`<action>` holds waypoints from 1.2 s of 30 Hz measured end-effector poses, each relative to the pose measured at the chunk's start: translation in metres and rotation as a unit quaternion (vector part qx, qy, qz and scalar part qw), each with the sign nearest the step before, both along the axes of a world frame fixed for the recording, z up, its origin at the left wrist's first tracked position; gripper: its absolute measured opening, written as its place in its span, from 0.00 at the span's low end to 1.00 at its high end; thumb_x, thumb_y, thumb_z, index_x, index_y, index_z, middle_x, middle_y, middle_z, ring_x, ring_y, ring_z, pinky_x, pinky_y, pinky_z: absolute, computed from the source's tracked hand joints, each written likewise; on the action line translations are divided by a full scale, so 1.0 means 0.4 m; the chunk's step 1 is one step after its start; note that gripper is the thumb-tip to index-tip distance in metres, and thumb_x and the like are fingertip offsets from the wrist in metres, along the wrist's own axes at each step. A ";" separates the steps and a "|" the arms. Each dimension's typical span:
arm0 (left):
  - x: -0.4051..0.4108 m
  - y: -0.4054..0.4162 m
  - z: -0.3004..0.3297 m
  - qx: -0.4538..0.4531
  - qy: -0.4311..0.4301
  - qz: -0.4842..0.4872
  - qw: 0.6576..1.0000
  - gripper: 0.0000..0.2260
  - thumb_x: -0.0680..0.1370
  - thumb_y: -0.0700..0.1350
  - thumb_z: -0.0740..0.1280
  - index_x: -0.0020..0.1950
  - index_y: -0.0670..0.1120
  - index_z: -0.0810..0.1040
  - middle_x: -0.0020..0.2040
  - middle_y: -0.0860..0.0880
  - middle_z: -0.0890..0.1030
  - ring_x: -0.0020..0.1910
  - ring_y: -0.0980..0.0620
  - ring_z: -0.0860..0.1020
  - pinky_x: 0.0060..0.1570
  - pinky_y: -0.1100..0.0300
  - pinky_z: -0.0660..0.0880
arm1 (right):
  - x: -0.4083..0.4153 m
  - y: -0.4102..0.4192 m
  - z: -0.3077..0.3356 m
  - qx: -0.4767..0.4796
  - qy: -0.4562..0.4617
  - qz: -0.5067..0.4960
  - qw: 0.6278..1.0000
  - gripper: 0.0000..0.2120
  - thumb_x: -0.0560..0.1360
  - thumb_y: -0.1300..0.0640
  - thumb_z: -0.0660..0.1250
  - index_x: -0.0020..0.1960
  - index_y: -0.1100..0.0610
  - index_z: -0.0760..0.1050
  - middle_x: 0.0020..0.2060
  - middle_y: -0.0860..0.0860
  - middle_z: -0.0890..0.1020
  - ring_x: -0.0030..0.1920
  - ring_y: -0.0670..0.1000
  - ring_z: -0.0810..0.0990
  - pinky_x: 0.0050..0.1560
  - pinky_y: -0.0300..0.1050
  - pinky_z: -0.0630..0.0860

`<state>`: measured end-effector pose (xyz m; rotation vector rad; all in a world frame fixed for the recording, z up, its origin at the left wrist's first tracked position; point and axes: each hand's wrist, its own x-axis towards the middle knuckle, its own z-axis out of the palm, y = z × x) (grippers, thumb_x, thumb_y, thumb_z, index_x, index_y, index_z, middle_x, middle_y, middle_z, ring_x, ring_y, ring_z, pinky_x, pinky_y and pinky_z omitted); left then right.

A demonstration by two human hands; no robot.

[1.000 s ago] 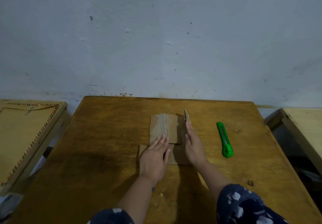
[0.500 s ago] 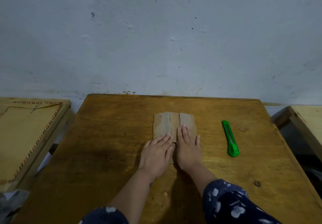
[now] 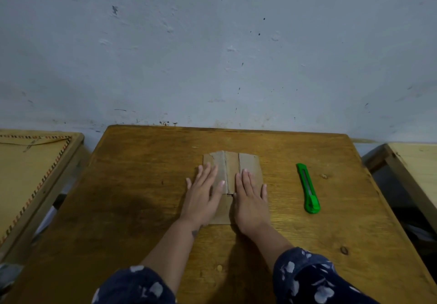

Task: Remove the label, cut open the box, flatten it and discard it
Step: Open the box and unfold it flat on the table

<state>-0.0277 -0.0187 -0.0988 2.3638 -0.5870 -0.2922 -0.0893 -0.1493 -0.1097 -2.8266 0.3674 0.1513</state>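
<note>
The brown cardboard box [image 3: 230, 165] lies opened out flat in the middle of the wooden table [image 3: 142, 185]. My left hand [image 3: 203, 195] rests palm down on its left half, fingers spread. Palm down on the right half lies my right hand [image 3: 250, 199]. Both hands press on the cardboard without gripping it. A green utility knife [image 3: 308, 191] lies on the table to the right of my right hand, apart from it. I see no label.
A grey-white wall [image 3: 212, 55] rises right behind the table's far edge. A second wooden surface with a striped border [image 3: 30, 176] stands to the left, and a pale one [image 3: 416, 164] to the right, each across a gap.
One second ago my right hand held a flap upright on the right side. That flap now lies flat, and both hands have spread apart on the cardboard.
</note>
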 end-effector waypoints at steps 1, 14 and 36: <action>-0.004 -0.021 0.003 -0.002 0.004 -0.013 1.000 0.26 0.80 0.61 0.46 0.78 0.55 0.50 0.78 0.55 0.47 0.76 0.58 0.39 0.73 0.49 0.34 | -0.001 -0.001 -0.003 -0.002 -0.001 0.000 1.000 0.32 0.75 0.46 0.32 0.77 0.54 0.36 0.77 0.51 0.36 0.75 0.50 0.31 0.72 0.56 0.32; -0.022 -0.073 -0.044 0.168 -0.062 -0.031 0.983 0.22 0.83 0.51 0.40 0.77 0.52 0.41 0.77 0.57 0.38 0.75 0.59 0.35 0.74 0.49 0.34 | -0.005 -0.001 -0.014 0.030 -0.027 -0.011 0.999 0.32 0.72 0.45 0.28 0.74 0.53 0.31 0.75 0.48 0.36 0.75 0.47 0.32 0.72 0.52 0.31; -0.011 -0.057 0.004 0.001 0.094 0.209 0.973 0.28 0.79 0.50 0.63 0.77 0.56 0.55 0.79 0.48 0.47 0.77 0.44 0.47 0.75 0.45 0.48 | 0.021 -0.012 0.049 0.237 -0.090 -0.220 0.942 0.20 0.82 0.49 0.52 0.74 0.40 0.59 0.76 0.49 0.58 0.77 0.52 0.51 0.74 0.61 0.41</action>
